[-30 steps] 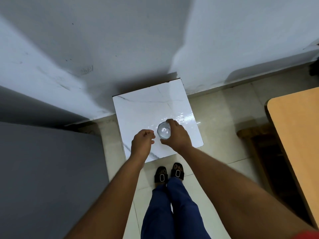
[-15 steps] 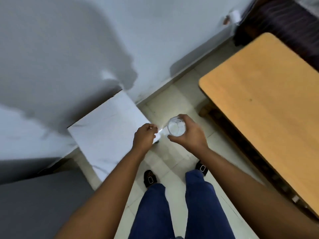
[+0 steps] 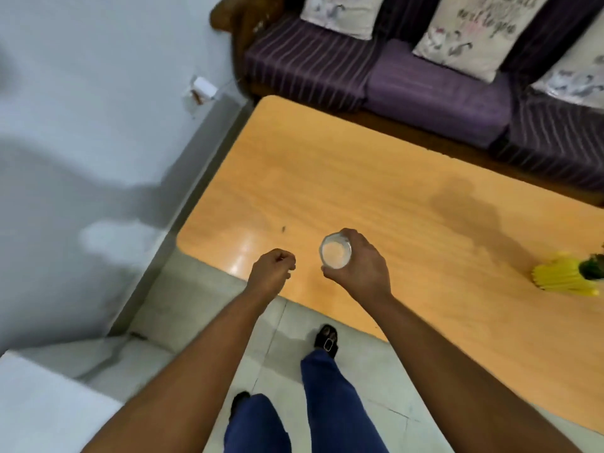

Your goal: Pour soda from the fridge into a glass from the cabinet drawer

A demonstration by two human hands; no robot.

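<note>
Head view: right hand (image 3: 361, 273) grips glass (image 3: 335, 255) (upright) above table (image 3: 376, 197).

glass (image 3: 335, 255) sides hidden by right hand (image 3: 361, 269), contents maybe none, sofa (image 3: 425, 76) cropped

The counter (image 3: 376, 178) is pale orange wood-grain laminate, smooth and glossy near the clear glass (image 3: 335, 255). Beyond the counter, the sofa (image 3: 408, 76) is purple striped cloth with printed fabric cushions (image 3: 474, 31). The floor (image 3: 196, 308) below is glossy pale tile.
</note>
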